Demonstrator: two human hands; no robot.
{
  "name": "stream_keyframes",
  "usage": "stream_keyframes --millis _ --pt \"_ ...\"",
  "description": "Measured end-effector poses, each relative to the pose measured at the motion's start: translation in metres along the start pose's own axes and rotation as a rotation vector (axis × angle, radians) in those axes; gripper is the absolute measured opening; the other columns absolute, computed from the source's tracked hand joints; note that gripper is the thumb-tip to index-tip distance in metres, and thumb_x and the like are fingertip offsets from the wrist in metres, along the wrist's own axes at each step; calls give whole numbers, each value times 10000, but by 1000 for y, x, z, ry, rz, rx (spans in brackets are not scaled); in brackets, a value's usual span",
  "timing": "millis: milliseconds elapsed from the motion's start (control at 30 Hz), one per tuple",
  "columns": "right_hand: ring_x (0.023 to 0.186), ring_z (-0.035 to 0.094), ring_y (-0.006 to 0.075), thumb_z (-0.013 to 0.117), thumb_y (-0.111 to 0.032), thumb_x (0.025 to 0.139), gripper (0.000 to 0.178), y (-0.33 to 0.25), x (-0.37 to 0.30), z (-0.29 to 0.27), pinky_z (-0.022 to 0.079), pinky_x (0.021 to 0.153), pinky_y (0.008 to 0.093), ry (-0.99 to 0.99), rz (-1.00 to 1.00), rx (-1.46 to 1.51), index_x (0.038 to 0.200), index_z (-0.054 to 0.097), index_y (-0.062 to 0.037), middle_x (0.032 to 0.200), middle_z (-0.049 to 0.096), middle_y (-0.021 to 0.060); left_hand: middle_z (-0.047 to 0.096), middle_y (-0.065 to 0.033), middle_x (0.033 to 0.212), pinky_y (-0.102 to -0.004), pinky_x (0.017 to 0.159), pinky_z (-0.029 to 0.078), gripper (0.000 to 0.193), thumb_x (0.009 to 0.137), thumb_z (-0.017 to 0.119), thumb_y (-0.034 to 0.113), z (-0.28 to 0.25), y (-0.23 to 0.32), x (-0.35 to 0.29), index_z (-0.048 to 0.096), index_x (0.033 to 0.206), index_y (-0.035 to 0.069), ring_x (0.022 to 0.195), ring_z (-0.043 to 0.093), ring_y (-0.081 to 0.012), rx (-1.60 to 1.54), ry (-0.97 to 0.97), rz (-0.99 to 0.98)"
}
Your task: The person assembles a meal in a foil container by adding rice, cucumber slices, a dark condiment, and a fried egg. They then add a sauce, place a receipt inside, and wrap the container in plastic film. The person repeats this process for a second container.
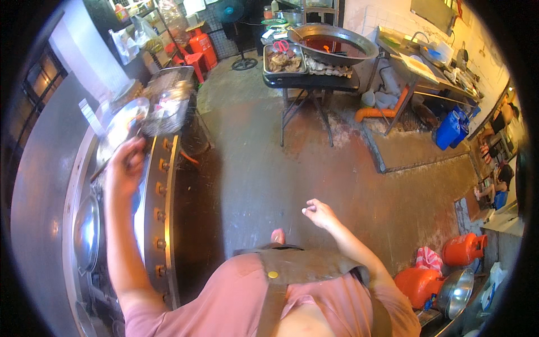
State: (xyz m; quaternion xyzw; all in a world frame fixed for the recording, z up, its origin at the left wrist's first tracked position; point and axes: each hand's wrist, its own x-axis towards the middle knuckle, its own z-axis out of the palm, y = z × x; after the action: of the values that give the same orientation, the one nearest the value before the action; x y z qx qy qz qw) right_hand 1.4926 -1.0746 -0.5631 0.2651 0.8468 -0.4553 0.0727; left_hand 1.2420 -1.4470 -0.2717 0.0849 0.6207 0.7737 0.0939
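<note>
The left hand [128, 163] curls above the stove [150, 224], grip unclear; the right hand [320, 214] hangs empty, half-curled.

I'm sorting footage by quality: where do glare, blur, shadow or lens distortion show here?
Head view: the left hand looks smeared, the right hand crisper; head view: glare whitens part of the round metal pan; head view: a dark band, likely shadow, covers the floor beside the stove; head view: the stove's long edge curves, and the corners go black.
</note>
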Motion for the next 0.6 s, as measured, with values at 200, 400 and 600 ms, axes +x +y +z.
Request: stream_keyframes --millis 200,400,600 --pt "1015 622 292 648 -360 840 456 71 68 -54 492 851 379 182 -15 -42 1115 561 -6 1092 634 191 592 -55 657 -278 427 388 252 636 734 116 195 -121 251 596 831 37 473 506 -115 378 75 181" --pt "947 638 317 672 -328 794 474 131 49 -113 496 800 371 405 492 15 1098 577 23 1006 654 216 648 -250 831 -449 719 515 365 659 685 194 307 -233 427 563 949 10 793 654 -388 1167 -44 460" --pt "1015 615 327 646 -310 813 482 100 71 -135 478 852 391 320 637 40 1155 553 16 1073 638 212 653 -234 800 -472 710 519 202 723 565 95 352 -274 483 520 901 10 774 653 -387 1438 -177 489"
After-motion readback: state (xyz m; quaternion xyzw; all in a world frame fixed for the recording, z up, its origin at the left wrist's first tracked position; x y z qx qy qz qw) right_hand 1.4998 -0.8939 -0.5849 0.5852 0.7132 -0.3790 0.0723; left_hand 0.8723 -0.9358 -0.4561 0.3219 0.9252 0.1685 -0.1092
